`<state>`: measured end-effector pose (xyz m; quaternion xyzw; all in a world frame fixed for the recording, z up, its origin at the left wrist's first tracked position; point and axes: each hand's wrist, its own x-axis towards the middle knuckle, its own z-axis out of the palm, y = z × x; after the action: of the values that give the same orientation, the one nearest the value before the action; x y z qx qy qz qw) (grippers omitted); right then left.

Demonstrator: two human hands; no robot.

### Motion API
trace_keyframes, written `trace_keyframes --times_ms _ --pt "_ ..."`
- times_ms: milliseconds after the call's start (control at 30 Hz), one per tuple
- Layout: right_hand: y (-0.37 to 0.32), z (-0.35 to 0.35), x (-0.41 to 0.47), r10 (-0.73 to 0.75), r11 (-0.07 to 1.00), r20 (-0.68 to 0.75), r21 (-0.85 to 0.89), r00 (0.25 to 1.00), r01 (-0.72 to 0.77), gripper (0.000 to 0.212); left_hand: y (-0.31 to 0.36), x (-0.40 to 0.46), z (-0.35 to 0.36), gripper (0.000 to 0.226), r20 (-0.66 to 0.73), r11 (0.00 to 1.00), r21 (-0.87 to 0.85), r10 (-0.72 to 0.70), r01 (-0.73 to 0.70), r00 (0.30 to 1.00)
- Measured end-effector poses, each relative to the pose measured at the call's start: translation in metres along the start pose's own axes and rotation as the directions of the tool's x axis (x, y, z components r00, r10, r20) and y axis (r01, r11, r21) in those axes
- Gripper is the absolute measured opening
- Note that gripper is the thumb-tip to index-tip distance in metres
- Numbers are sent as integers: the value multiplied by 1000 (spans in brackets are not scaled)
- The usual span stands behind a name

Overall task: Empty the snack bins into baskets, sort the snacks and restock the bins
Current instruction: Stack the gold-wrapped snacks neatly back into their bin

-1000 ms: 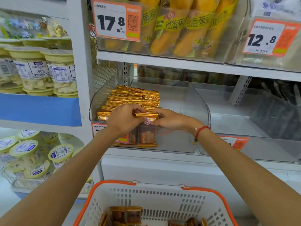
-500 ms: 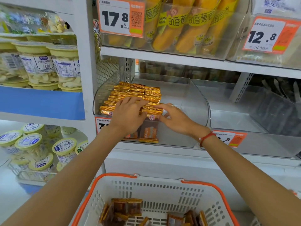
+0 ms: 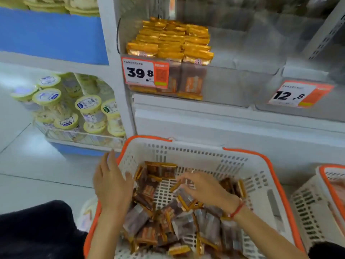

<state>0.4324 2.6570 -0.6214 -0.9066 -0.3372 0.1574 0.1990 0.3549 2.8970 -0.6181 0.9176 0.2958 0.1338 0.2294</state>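
- Price tag (image 3: 145,72) on the front of the clear bin (image 3: 233,83), above and ahead of both hands, reads "39.8"; small print above the digits illegible.
- Second tag (image 3: 298,94), up and to the right of the right hand, reads "12.8".
- Lidded tubs (image 3: 87,105) up and left of the left hand carry blue-and-white labels; text too blurred to read.
- Change since half a second ago: both hands were up at the bin, on the front row of gold-edged packets (image 3: 169,40); now both are down at the white basket (image 3: 186,152) with orange rim. View has dropped, so the "17.8" tag is out of frame.
- Left hand (image 3: 110,186): fingers straight and together, over the basket's left rim, holding nothing.
- Right hand (image 3: 207,189): inside the basket, fingers curled down onto loose brown snack packets (image 3: 149,230); motion blur, cannot tell whether it grips one.
- Loose packets lie under and between the two hands, mostly nearer the body.
- Second basket (image 3: 317,202) just right of the right forearm.
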Motion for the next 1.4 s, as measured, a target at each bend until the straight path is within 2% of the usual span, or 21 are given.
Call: trace_keyframes --times_ms 100,200,300,367,467,533,567,633,700,800,867,900,933,1000,1033,1067,1133,1233,1300,1333,1400 --pt "9 66 -5 45 997 234 51 971 -59 30 -12 -15 18 73 147 993 102 -81 66 986" --pt "-4 124 -4 45 968 355 216 934 -129 42 -13 -21 29 73 94 990 126 -81 68 992" --pt "-22 169 0 58 800 476 504 877 -326 65 -11 -22 38 77 38 987 141 -85 79 996" --pt "-23 180 2 39 795 510 505 860 -336 90 -10 -23 43 80 11 984 160 -74 71 997" --pt "-16 172 6 -34 883 424 438 905 -172 79 -10 -22 48 80 -26 984 154 -90 93 996" --pt "-10 163 8 -47 974 270 227 962 -16 61 -9 -21 48 79 -22 986 140 -94 96 995" --pt "-9 160 8 -77 990 195 132 978 51 52 -9 -21 47 79 -14 987 131 -94 95 996" --pt "-7 150 7 -124 988 112 106 986 112 37 -10 -20 46 78 12 987 121 -107 104 994" --pt "-1 132 6 -125 987 19 103 992 122 29 -10 -20 43 74 17 987 141 -79 75 997" --pt "14 94 -7 -43 987 -102 149 994 58 26 6 -24 38 52 47 982 135 124 -130 991" --pt "21 74 -18 -17 980 -188 193 982 53 25 21 -27 43 42 224 992 2 120 -123 967" --pt "22 69 -21 -16 973 -235 222 972 70 25 29 -28 45 48 385 997 -75 27 2 923" --pt "21 63 -21 -3 958 -282 273 959 83 25 36 -29 47 57 566 974 -128 -84 189 820" --pt "10 54 -18 89 893 -300 446 950 57 26 39 -33 50 59 858 779 -180 -174 600 483" --pt "3 51 -16 142 834 -244 552 959 17 28 35 -36 52 51 917 648 -203 -138 734 375" --pt "-3 49 -16 173 766 -153 642 973 -35 33 28 -38 55 41 931 523 -249 -102 815 350" --pt "-7 56 -18 194 707 39 687 980 -167 45 13 -40 65 34 888 400 -353 -142 846 438" --pt "9 81 -29 181 777 410 497 894 -386 65 2 -38 69 29 789 388 -461 -232 798 569" --pt "16 101 -40 161 846 664 288 730 -448 73 1 -36 67 27 782 352 -487 -231 799 578" --pt "16 109 -45 164 874 713 215 681 -435 70 1 -35 67 28 784 342 -490 -230 802 577" --pt "20 126 -50 165 886 665 225 728 -406 58 1 -35 68 29 788 361 -481 -222 799 575"
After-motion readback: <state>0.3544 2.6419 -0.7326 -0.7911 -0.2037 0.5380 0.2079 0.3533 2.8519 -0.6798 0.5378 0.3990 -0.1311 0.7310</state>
